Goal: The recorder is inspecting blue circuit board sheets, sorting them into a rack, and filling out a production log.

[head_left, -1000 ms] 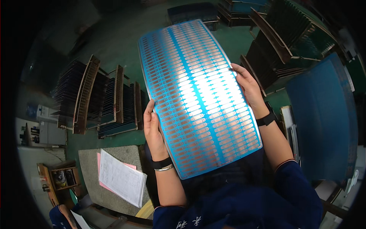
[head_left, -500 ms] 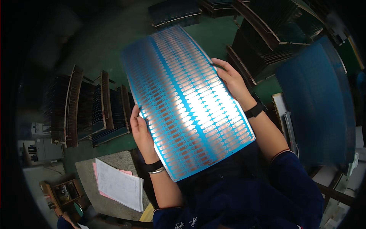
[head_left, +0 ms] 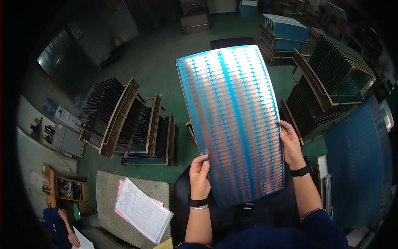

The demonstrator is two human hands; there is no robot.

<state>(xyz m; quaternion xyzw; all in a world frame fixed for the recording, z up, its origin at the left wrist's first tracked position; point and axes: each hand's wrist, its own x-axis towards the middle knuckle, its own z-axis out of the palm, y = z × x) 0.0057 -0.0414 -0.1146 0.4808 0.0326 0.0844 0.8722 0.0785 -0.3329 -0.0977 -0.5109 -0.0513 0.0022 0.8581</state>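
Observation:
A large thin blue panel (head_left: 244, 128), patterned with rows of shiny copper-coloured pads like a circuit board panel, is held up in front of me, nearly upright in the view. My left hand (head_left: 200, 176) grips its lower left edge, thumb on the face. On the right edge, a little higher, my right hand (head_left: 291, 143) pinches the panel between thumb and fingers. Bright light glares off the panel's top part. The fingers behind it are hidden.
Slotted racks of upright panels stand to the left (head_left: 120, 112) and right (head_left: 331, 79). A big blue panel stack (head_left: 358, 166) is at my right. Papers (head_left: 143, 209) lie on a grey table (head_left: 105, 195). Another person's hand (head_left: 74, 239) rests on a white sheet at lower left.
The panel has turned more upright in the view and moved right, its glare shifting to the top. My view has lifted, showing more floor and racks. Both hands keep their hold.

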